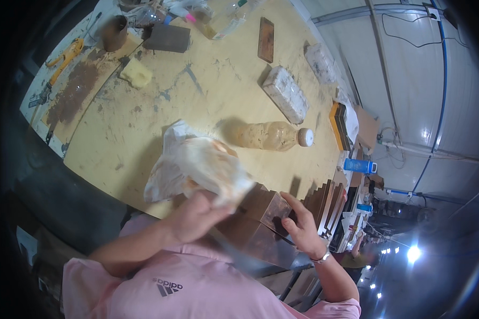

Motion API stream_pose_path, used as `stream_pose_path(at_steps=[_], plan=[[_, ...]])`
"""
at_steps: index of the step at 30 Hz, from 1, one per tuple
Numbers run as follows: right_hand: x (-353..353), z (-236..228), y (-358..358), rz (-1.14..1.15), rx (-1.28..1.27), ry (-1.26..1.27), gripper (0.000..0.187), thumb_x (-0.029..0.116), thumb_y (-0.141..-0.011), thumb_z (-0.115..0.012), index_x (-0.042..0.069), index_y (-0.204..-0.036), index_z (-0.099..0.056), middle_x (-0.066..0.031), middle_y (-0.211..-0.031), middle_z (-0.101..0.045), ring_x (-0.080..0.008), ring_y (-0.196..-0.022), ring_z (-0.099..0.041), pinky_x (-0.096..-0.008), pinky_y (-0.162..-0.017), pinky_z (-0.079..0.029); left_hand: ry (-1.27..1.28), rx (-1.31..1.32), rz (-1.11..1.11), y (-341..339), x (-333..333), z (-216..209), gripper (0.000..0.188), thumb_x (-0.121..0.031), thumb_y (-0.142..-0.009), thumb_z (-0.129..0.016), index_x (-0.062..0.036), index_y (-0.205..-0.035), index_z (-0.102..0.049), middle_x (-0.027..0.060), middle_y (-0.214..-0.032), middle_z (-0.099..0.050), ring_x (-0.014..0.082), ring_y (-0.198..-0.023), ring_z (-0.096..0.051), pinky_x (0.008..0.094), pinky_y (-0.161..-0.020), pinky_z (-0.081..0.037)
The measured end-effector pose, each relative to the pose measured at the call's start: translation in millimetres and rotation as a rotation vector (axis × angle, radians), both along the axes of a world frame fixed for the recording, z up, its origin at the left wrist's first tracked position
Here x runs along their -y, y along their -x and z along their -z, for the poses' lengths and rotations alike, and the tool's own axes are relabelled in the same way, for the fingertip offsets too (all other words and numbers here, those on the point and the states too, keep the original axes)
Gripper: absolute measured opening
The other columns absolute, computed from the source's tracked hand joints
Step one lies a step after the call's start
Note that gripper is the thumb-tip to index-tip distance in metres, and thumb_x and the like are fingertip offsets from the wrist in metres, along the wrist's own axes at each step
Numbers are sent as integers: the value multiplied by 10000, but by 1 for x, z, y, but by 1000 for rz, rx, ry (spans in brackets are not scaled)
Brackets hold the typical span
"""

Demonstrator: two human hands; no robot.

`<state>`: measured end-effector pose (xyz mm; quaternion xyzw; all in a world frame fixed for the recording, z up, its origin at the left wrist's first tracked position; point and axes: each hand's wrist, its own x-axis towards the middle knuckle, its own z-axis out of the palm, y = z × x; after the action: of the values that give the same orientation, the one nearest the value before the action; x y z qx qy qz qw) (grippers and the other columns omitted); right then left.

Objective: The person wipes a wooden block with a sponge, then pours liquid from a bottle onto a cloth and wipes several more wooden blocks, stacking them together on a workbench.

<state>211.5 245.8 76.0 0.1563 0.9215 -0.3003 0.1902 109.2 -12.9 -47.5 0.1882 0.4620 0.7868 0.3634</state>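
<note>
My left hand (197,215) is closed on a crumpled white cloth (210,165) with brownish stains, blurred by motion. The cloth hangs over the near edge of the table, close above a brown wooden block or box (253,223) in front of my body. At the right end of that wooden piece is my right hand (303,228), its thumb and index finger against the end face and upper corner. Its other fingers are partly hidden. Just beyond the cloth, a clear plastic bottle (271,136) of cloudy yellowish liquid lies on its side, white cap to the right.
Two whitish wrapped blocks (286,94) and a flat brown piece (266,40) lie farther back. At the far left are a yellow sponge (136,73), a dark block (167,38), a brown cup (113,33) and an orange-handled tool (64,61). Brown boards (324,204) stand at right.
</note>
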Motion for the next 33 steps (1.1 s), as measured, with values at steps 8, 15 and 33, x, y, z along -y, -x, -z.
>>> stream_pose_path(at_steps=[8, 15, 33], plan=[[29, 19, 0, 167, -209, -275, 272, 228, -867, -593, 6, -987, -693, -212, -666, -597, -313, -575, -616, -365, -594, -493, 490, -174, 343, -2, -32, 46, 392, -274, -978, -558, -9, -1267, -562, 247, -1125, -657, 352, -1070, -643, 401, -917, -498], [26, 23, -2, 122, -225, -309, 248, 187, -877, -555, -20, -943, -676, -200, -610, -563, -310, -520, -590, -360, -551, -480, 379, -139, 138, -7, -37, 57, 342, -252, -962, -578, 29, -1153, -610, 269, -938, -675, 338, -895, -688, 395, -764, -534], [29, 23, -2, 201, -238, -147, 286, 83, -867, -527, -18, -1079, -690, -150, -670, -626, -170, -571, -598, -285, -608, -506, -32, -271, 112, -6, -57, 29, 276, -187, -932, -598, -55, -1173, -622, 182, -1140, -647, 372, -1079, -602, 444, -936, -462]])
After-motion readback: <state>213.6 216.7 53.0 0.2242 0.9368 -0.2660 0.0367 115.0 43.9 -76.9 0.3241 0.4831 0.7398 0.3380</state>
